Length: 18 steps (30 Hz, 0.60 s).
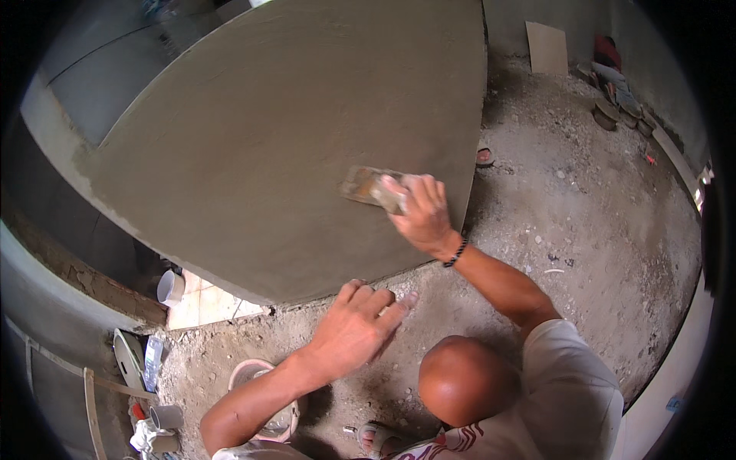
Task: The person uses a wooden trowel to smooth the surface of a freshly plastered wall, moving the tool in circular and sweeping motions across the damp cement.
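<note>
My right hand (423, 211), with a dark bracelet at the wrist, is closed round the handle of a plastering float (359, 185). The float lies against the grey, freshly plastered wall surface (261, 153), and its outline is slightly blurred. My left hand (356, 326) hovers by the lower edge of that surface, its fingers loosely bent and apart, the thumb stretched out. Nothing shows in it, though its palm is hidden. Below my left forearm stands a pale bucket (253, 370), partly covered by the arm.
My bent knee (468, 379) is close below both arms. Rough floor (583, 207) with loose debris spreads to the right. At the left are a white pail (171, 288), a plastic bottle (153, 362) and a grey cup (166, 417). A board (547, 47) leans at the far wall.
</note>
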Each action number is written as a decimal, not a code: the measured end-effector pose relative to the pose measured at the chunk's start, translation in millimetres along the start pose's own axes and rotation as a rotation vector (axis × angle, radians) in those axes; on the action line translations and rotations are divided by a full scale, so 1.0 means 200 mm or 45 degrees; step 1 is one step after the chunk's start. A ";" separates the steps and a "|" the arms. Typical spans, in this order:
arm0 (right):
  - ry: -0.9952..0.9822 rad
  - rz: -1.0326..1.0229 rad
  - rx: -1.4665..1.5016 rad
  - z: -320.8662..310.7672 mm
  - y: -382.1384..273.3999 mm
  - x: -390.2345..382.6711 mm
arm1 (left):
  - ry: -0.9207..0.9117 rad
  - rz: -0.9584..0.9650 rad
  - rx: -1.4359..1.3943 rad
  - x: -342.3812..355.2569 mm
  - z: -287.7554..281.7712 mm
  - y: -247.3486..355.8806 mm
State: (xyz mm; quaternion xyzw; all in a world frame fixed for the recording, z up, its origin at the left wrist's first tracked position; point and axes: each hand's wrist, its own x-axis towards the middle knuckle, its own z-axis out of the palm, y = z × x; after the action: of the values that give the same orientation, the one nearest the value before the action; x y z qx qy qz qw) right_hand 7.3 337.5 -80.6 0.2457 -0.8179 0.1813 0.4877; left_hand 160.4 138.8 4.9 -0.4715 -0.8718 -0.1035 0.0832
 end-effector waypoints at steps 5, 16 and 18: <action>0.575 0.502 0.207 -0.21 0.33 0.18 | 0.078 -0.081 -0.139 -0.15 -0.07 0.06; 0.049 0.013 -0.130 -0.26 0.24 0.07 | 0.054 -0.002 -0.125 -0.09 -0.07 0.03; 0.308 0.115 -0.083 -0.33 0.35 0.23 | 0.040 -0.045 -0.125 -0.10 -0.11 0.03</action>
State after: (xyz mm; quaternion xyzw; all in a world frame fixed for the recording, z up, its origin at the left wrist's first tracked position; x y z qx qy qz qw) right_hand -5.6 419.4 -14.1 0.1690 -0.7688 0.2049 0.5817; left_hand 176.6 119.6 21.8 -0.4579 -0.8724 -0.1551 0.0718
